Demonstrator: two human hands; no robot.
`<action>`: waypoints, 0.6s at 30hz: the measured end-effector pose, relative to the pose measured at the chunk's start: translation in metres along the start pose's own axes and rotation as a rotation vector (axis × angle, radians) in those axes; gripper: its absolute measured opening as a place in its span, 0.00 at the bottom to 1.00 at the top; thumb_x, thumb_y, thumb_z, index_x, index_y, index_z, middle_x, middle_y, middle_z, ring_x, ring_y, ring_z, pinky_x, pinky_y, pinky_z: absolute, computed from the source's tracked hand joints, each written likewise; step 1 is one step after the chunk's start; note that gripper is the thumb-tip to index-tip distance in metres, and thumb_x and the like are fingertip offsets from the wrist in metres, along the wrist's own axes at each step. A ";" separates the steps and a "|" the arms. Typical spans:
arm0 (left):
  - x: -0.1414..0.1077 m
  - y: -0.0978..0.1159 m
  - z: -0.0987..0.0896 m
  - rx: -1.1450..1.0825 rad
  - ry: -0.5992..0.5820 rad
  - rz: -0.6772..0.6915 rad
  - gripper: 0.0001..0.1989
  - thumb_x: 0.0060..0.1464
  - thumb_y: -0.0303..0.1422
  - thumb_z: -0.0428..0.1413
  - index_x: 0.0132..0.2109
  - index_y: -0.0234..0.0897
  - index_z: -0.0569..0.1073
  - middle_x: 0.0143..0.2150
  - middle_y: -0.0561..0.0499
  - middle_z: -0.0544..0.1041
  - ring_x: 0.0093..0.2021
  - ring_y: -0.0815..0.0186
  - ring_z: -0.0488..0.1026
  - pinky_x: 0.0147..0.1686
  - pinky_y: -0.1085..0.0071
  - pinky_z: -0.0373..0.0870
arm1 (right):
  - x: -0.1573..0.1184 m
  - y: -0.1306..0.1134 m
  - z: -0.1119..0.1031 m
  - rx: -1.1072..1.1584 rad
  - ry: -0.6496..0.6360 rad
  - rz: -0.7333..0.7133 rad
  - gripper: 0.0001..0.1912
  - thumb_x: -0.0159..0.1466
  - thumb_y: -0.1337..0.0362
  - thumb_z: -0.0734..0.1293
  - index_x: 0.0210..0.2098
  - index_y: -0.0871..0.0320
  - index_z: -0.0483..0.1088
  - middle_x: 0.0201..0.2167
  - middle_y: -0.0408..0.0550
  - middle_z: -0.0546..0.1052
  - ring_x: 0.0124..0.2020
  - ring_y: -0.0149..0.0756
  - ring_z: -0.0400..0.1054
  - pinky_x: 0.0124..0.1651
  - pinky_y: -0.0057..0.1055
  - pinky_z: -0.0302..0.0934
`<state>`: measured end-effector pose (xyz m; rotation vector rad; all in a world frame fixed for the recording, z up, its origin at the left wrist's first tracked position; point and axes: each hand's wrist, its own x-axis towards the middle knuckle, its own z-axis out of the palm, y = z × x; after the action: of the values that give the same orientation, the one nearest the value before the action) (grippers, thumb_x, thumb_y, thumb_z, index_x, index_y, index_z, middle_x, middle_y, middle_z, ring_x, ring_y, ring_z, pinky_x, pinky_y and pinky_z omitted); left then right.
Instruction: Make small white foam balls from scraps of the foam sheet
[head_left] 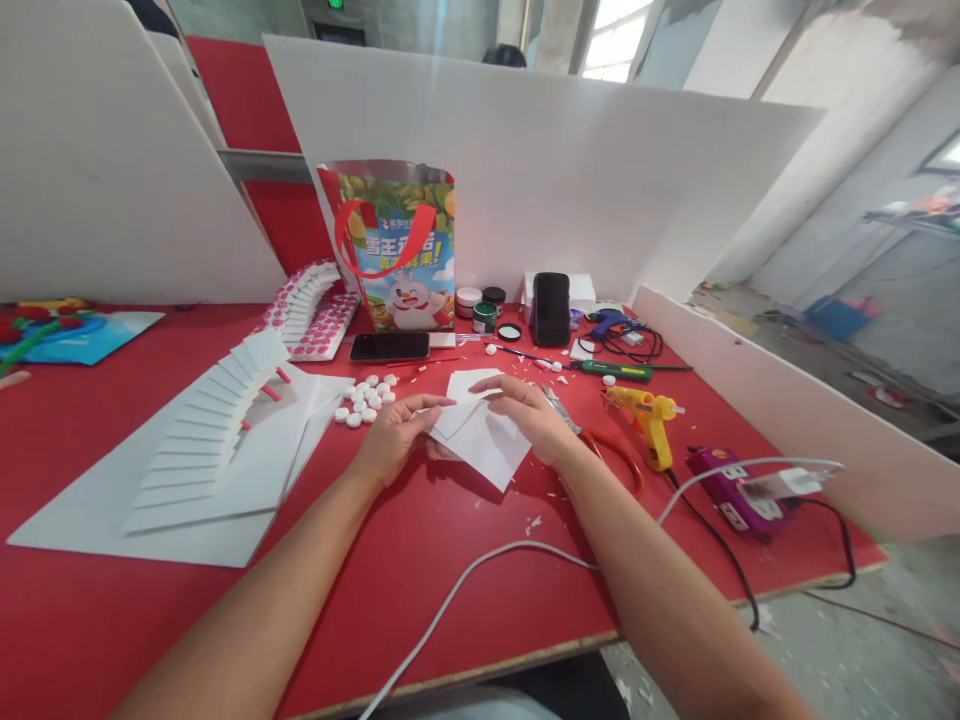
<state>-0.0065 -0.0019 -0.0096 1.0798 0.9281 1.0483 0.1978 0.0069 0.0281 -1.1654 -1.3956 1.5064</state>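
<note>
Several white paper pieces (491, 445) overlap between my two hands, above the middle of the red table. My left hand (401, 430) pinches their left edge, thumb on top. On the other side, my right hand (525, 410) has its fingers closed on the upper right part of the papers. Small round white pieces (364, 402) lie in a cluster just left of my left hand. Beside my right wrist are pliers (562, 410) with orange-red handles, partly hidden by the arm. Further left, a curved stair-like white model (199, 425) rests on white sheets.
A yellow glue gun (646, 420), a purple power strip (739, 490) and a green-handled tool (615, 370) lie at right. A white cable (480, 565) crosses the front. Behind stand a printed bag (409, 250), paint jars (484, 318) and a dark phone (551, 308); another phone (390, 346) lies flat.
</note>
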 end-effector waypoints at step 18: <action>-0.001 -0.005 0.002 0.154 -0.044 0.001 0.18 0.52 0.42 0.63 0.42 0.32 0.79 0.16 0.53 0.74 0.15 0.68 0.70 0.17 0.75 0.62 | 0.005 0.013 -0.002 -0.233 -0.062 0.038 0.11 0.50 0.63 0.74 0.32 0.57 0.73 0.22 0.39 0.73 0.23 0.29 0.64 0.28 0.27 0.56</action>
<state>-0.0038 -0.0045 -0.0135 1.2263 0.9850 0.9621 0.1989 0.0113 0.0142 -1.3011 -1.6339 1.4454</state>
